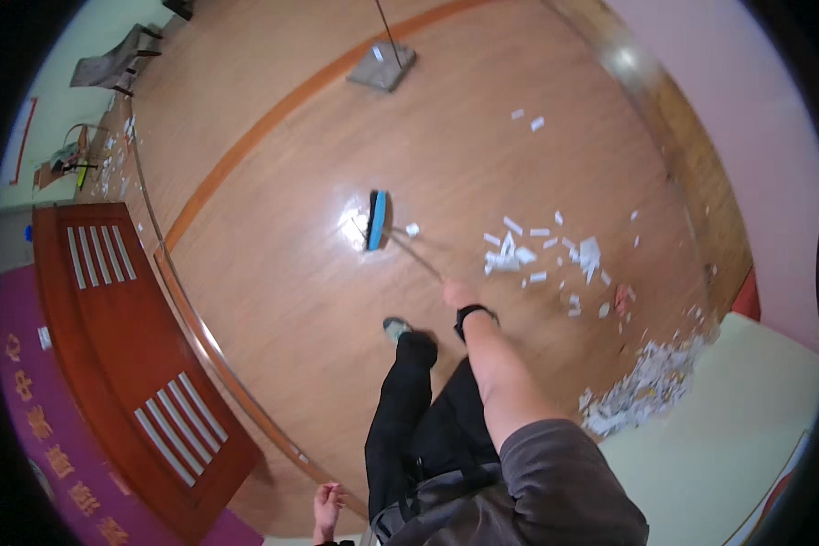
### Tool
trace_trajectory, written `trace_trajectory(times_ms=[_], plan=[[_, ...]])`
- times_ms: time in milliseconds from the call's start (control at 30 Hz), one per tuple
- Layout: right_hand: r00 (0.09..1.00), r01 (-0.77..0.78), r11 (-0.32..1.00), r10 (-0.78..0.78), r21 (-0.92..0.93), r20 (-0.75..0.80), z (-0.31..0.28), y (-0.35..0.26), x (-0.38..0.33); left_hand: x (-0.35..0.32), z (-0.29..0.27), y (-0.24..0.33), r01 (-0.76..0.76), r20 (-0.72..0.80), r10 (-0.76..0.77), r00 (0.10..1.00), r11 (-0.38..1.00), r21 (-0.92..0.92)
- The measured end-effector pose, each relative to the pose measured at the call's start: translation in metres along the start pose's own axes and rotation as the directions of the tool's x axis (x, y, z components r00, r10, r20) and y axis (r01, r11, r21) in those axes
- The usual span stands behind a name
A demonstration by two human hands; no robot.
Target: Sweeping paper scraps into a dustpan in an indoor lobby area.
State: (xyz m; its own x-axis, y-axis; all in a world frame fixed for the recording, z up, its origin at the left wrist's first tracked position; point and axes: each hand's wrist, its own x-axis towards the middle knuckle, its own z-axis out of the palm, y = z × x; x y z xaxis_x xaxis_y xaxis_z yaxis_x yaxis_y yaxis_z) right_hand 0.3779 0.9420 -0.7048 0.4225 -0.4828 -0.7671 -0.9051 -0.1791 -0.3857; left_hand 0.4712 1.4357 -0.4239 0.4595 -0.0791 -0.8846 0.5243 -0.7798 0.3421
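My right hand (460, 293) is wrapped round the thin handle of a broom (377, 220). Its blue and black head rests on the wooden floor, ahead and slightly left of my hand. A small white paper scrap (412, 229) lies just right of the broom head. My left hand (328, 500) hangs low near the bottom edge, away from the broom, with loosely bent fingers and nothing visible in them. Scattered paper scraps (510, 257) lie to the right of my right hand. A dense heap of shredded paper (642, 387) sits farther right.
A red-brown wooden panel with pale slats (109, 346) stands at the left. Far ahead is a grey square base with a pole (382, 66). A grey chair (114, 65) is at the far left. On the right, a pale green surface (728, 409) borders the heap, below a pink wall (746, 109).
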Motion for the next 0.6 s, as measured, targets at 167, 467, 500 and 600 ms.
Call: trace_trajectory(times_ms=[167, 467, 500, 600], plan=[[0.976, 0.025, 0.99, 0.006, 0.136, -0.218, 0.01, 0.169, -0.08, -0.044, 0.046, -0.026, 0.142, 0.038, -0.158, 0.987, 0.952, 0.27], [0.706, -0.645, 0.7, 0.699, 0.306, -0.113, 0.071, 0.448, -0.36, 0.007, 0.132, 0.141, -0.138, 0.141, 0.075, 0.987, 0.842, 0.521], [0.637, -0.696, 0.631, 0.763, 0.342, -0.112, 0.076, 0.464, -0.381, 0.008, 0.153, 0.174, -0.22, 0.176, 0.143, 0.974, 0.789, 0.574], [0.479, -0.832, 0.433, 0.876, 0.346, 0.056, 0.071, 0.496, -0.412, 0.019, 0.187, 0.235, -0.397, 0.243, 0.315, 0.918, 0.751, 0.528]])
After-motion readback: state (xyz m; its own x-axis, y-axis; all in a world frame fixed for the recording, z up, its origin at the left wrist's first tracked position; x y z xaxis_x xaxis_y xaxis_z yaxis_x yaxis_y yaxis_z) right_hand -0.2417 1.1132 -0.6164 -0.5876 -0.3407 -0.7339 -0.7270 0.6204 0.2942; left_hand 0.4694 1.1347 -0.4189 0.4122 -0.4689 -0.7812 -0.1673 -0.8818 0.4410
